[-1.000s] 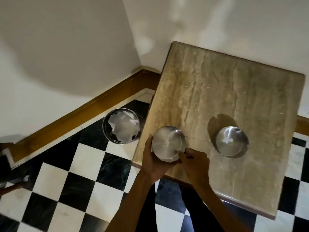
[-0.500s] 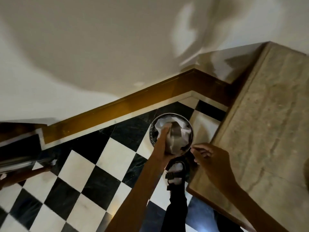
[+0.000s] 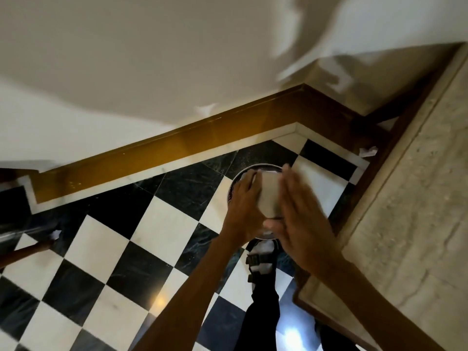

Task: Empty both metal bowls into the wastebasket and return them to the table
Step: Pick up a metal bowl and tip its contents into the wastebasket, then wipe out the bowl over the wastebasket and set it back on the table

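Observation:
A metal bowl point(image 3: 269, 193) is tipped over, its dull outside facing me, right above the round wastebasket point(image 3: 244, 171) on the checkered floor. My left hand point(image 3: 244, 206) grips the bowl's left rim. My right hand point(image 3: 301, 214) is blurred, with flat, extended fingers against the bowl's right side. The hands and bowl cover most of the wastebasket, so only its far-left rim shows. The other metal bowl is out of view. The stone-topped table point(image 3: 417, 198) fills the right side.
The wastebasket stands in a corner, between a brown skirting board point(image 3: 177, 150) and the table's left edge. Paper scraps lie on the floor by the table leg point(image 3: 368, 152) and at far left point(image 3: 55, 234). My sandalled foot point(image 3: 260, 259) is just below the hands.
The bowl went from the table to over the wastebasket in my left hand. My right hand, apart from it half a second ago, now lies against its side. The view swung left.

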